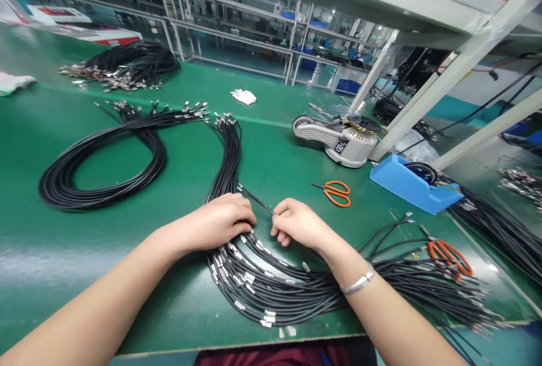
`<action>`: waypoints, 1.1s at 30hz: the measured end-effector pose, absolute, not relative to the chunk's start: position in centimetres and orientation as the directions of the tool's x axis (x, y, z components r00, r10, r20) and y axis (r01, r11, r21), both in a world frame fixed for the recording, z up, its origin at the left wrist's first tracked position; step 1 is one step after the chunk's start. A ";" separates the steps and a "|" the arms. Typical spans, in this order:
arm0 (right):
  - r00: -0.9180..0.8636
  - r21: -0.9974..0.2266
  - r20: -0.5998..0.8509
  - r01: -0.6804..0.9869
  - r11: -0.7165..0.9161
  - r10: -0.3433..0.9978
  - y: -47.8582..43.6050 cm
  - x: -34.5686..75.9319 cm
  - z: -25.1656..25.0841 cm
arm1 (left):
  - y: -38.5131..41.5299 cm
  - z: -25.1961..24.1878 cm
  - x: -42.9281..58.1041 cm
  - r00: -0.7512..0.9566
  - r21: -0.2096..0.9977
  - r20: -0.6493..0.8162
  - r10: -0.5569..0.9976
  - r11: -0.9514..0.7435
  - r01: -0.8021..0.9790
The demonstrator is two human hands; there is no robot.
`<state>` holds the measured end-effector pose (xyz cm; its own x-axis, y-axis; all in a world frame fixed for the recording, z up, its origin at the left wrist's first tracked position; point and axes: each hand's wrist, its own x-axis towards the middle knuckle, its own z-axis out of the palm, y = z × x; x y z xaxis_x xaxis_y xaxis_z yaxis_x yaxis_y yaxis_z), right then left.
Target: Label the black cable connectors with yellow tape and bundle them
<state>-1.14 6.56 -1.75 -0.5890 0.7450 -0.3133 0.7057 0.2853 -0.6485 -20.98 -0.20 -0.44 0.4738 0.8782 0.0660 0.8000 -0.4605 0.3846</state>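
A thick bundle of black cables [288,292] with silver metal fittings curves across the green table in front of me. My left hand [226,219] lies over the bundle, its fingers curled round the cables at the bend. Just right of it, my right hand [296,222] pinches a single black cable [258,201] between thumb and fingertips. That cable's silver tip points up and left, beside the upright part of the bundle [228,157]. Part of the bundle is hidden under my left hand and my right forearm.
A coiled cable bundle [101,191] lies at left, with a cable pile [131,66] behind it. Orange-handled scissors [337,193] lie beyond my right hand, a second pair [449,258] at right. A tape dispenser [347,143], blue tape holder [415,185] and white glove [244,96] stand or lie farther back.
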 end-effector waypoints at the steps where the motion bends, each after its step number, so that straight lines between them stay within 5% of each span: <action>1: -0.600 -0.667 -0.350 0.699 0.257 0.720 6.4 -1.0 -1.7 | -0.3 -0.4 -20.9 0.489 0.385 0.031 0.872 -0.462 0.799; 6: -0.612 -0.660 -0.401 0.709 0.248 0.682 4.9 -1.2 -1.3 | -0.5 -0.3 -20.9 0.484 0.351 -0.001 0.875 -0.453 0.820; 15: -0.702 -0.409 -0.229 0.698 0.588 0.675 3.1 -2.4 -0.3 | -0.6 -0.8 -21.0 0.491 0.394 0.008 0.871 -0.454 0.799; 24: -0.594 -0.649 -0.308 0.703 0.292 0.743 6.1 -0.8 -0.9 | -0.4 -0.9 -20.3 0.442 0.372 0.011 0.897 -0.414 0.831; 33: -0.713 -0.892 -0.411 0.444 -0.088 0.568 6.0 0.2 -0.8 | -0.2 -0.5 -20.1 0.412 0.457 0.238 0.880 -0.476 0.752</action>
<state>0.21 6.01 -0.83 -0.7129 0.5683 -0.4108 0.4438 -0.0880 -0.8918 -20.12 -0.19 -0.49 0.4116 0.8796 0.2384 0.7519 -0.4756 0.4566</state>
